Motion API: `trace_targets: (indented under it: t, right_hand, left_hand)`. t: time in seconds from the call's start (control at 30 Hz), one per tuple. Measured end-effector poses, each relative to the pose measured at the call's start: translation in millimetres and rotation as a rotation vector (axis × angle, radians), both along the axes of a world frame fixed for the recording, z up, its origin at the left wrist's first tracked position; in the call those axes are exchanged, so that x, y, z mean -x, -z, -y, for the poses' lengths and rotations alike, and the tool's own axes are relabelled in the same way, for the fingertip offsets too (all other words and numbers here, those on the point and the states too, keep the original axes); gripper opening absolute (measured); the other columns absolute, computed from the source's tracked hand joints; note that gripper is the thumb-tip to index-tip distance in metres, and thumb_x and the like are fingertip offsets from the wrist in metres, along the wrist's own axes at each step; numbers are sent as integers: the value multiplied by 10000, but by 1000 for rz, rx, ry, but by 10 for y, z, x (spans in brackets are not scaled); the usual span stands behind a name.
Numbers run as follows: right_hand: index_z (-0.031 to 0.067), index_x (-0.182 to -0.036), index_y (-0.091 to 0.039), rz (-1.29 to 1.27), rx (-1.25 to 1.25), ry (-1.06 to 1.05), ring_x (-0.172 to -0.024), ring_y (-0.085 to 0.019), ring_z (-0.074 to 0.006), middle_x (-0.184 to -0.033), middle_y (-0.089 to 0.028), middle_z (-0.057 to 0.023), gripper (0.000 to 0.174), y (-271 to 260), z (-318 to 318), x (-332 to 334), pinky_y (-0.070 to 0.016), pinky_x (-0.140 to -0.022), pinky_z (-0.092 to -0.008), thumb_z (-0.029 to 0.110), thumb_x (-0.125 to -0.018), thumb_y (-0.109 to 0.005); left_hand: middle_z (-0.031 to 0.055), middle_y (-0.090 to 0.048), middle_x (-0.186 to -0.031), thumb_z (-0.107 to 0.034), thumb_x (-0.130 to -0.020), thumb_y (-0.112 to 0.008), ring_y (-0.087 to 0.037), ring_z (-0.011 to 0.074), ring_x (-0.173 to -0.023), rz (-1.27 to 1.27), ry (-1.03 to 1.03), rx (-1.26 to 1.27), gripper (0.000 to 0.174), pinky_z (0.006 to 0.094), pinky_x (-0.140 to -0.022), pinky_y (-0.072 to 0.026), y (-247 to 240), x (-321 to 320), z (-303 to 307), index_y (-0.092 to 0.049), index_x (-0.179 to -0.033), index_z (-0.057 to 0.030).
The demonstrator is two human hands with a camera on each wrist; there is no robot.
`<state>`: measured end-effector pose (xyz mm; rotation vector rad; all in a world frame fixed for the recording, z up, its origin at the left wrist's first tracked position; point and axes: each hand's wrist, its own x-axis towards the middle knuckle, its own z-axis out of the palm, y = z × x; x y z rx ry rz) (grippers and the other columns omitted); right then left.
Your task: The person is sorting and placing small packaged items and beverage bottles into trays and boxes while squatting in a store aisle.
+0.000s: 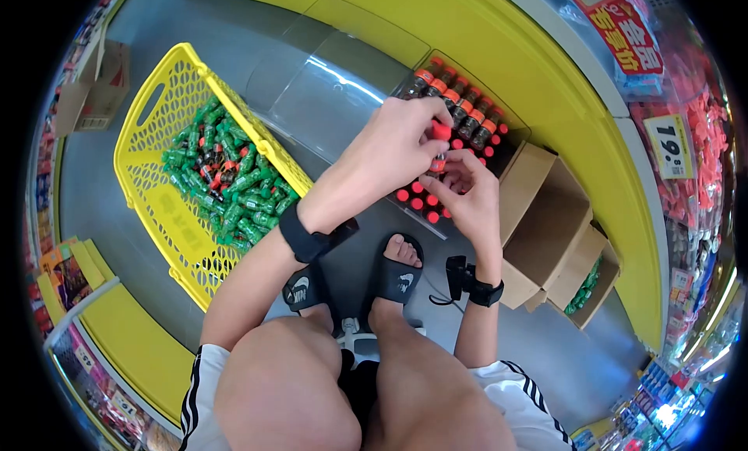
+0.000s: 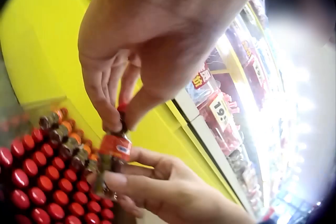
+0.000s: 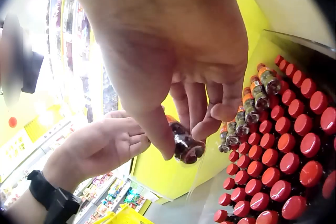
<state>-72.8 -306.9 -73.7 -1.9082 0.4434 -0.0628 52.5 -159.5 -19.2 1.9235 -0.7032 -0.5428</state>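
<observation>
Over a clear plastic bin (image 1: 446, 234), both hands hold one small bottle (image 2: 116, 146) of dark contents with a red label and red cap. My left hand (image 1: 393, 147) pinches its cap from above with thumb and fingertips. Lower down, my right hand (image 1: 474, 192) grips the bottle's body between thumb and fingers. In the right wrist view, the base of the bottle (image 3: 189, 153) points towards the camera. Below the hands, rows of upright bottles (image 3: 286, 142) show their red caps. A row of similar bottles (image 3: 251, 106) with orange labels lies sideways on top of them.
To the left stands a yellow basket (image 1: 144, 209) of small green bottles with a few red-capped ones among them. Open cardboard boxes (image 1: 538, 225) sit right of the bin, against a yellow shelf base (image 1: 623, 240). A price tag (image 1: 670, 145) hangs among packaged goods.
</observation>
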Motion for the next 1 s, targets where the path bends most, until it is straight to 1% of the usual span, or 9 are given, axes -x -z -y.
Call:
trace_targets:
  t: [0.13, 0.2, 0.4, 0.5, 0.7, 0.8, 0.9, 0.97, 1.0]
  right_hand:
    - [-31, -1125, -740, -49, 84, 106, -779, -728, -124, -908, -793, -98, 382, 46, 83, 7, -574, -727, -266, 158, -831, -894]
    - [-45, -1125, -740, -48, 11, 148, -773, -730, -133, -904, -795, -112, 396, 66, 124, 23, -585, -735, -281, 180, -836, -890]
    - [-44, -1142, -740, -146, 163, 336, -767, -753, -170, -910, -798, -142, 368, 134, 224, 28, -592, -740, -323, 178, -866, -838]
    - [-19, -1143, -740, -172, 259, 395, -789, -772, -221, -925, -798, -156, 328, 114, 269, -17, -597, -756, -368, 180, -889, -800]
    - [3, -1065, -709, -228, 452, 464, -920, -736, -456, -950, -776, -217, 241, 65, 302, -195, -577, -855, -529, 194, -923, -749]
    - [-15, -1020, -692, -219, 500, 480, -901, -732, -465, -902, -755, -244, 225, 184, 379, -244, -572, -835, -541, 187, -933, -741]
    - [-31, -985, -676, -223, 518, 522, -881, -724, -483, -871, -735, -268, 225, 247, 442, -260, -569, -807, -553, 179, -936, -739]
    - [-34, -978, -674, -212, 530, 527, -872, -724, -487, -865, -733, -271, 223, 306, 486, -240, -571, -802, -555, 175, -936, -740]
    - [-37, -970, -672, -194, 543, 529, -862, -724, -491, -859, -731, -275, 222, 336, 505, -234, -574, -798, -558, 172, -937, -741]
  left_hand:
    - [184, -771, -889, -63, -889, -783, -769, 287, -813, 128, -60, -41, 221, 372, -763, -616, 220, -40, 327, -723, -1082, 28]
    - [190, -764, -876, -55, -894, -767, -770, 314, -822, 151, -45, -33, 194, 383, -753, -613, 302, -49, 506, -712, -1063, 24]
    - [231, -764, -913, -33, -921, -734, -781, 354, -898, 229, 65, -64, 192, 423, -794, -614, 582, -31, 906, -679, -1090, 39]
    - [195, -789, -942, -37, -939, -750, -793, 329, -940, 27, 42, 103, 173, 404, -810, -624, 786, -65, 1046, -682, -1074, 47]
    - [172, -798, -959, -62, -924, -800, -799, 282, -927, -3, 54, 165, 219, 363, -832, -636, 979, -234, 1294, -732, -1102, 46]
    - [159, -800, -981, -41, -947, -762, -792, 284, -887, 29, 56, 145, 236, 380, -825, -632, 1099, -236, 1410, -765, -1176, 15]
    - [162, -770, -1078, 1, -959, -710, -744, 308, -997, 96, 144, 90, 265, 406, -904, -604, 1163, -246, 1499, -763, -1219, -17]
    - [149, -706, -1210, 86, -907, -661, -641, 335, -1165, 423, 167, 92, 416, 437, -1013, -551, 1141, -214, 1481, -742, -1292, -51]
    - [149, -706, -1210, 86, -907, -661, -641, 335, -1165, 419, 170, 92, 416, 437, -1013, -551, 1151, -211, 1476, -742, -1292, -51]
